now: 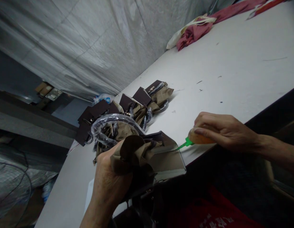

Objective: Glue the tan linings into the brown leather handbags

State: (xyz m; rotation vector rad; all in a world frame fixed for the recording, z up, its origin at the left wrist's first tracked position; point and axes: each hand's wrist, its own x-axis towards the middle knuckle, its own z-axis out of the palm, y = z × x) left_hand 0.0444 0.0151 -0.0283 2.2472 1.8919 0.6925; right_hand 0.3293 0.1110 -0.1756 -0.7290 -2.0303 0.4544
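Left hand point(110, 179) grips one bag point(169, 161), right hand point(221, 128) one bottle point(202, 139); more bags point(142, 96) overlap beyond counting. Dark outside, pale within, the held one shows brown paper point(129, 151).

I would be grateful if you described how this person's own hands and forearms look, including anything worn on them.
The left hand and right hand are ungloved. No watch or bracelet shows at either wrist, and no sleeve covers the visible forearms. Below them is a red garment with pale printed characters.
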